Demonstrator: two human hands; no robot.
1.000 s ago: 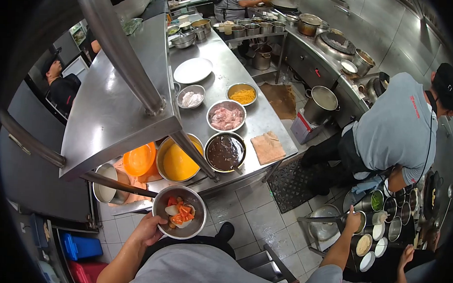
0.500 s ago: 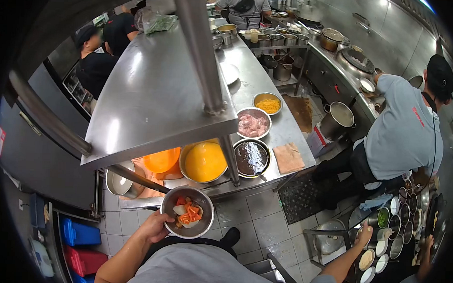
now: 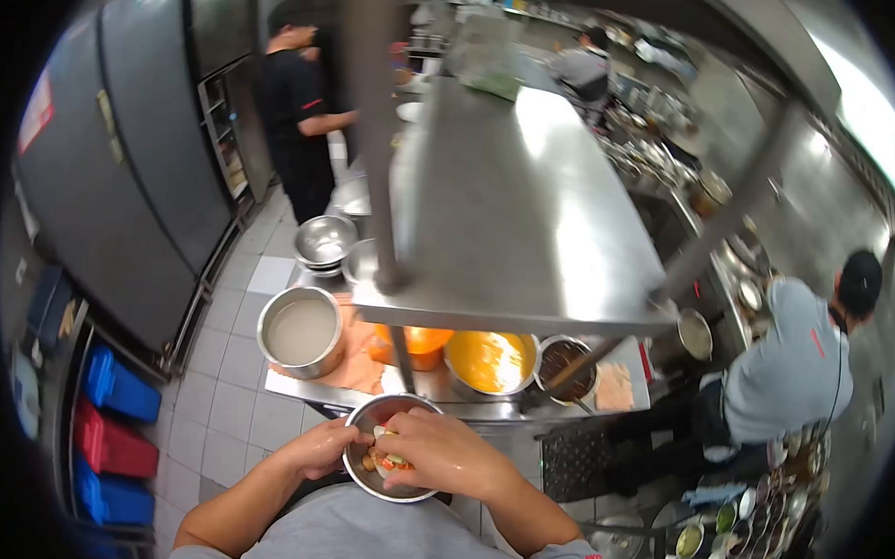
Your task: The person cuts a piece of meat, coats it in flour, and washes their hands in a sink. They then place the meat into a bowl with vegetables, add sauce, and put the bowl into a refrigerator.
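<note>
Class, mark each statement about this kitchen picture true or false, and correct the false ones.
1. The left hand holds the metal bowl by its rim. True.
2. The right hand rests on the shelf. False: it reaches into the bowl, over the cut vegetables.
3. The bowl is empty. False: it holds vegetable pieces.
4. A steel pot stands at the counter's left end. True.

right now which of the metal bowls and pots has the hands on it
The small metal bowl of cut vegetables nearest the camera: the left hand grips its rim and the right hand reaches into it. The grey liquid pot and yellow sauce bowl on the counter stand untouched.
</note>
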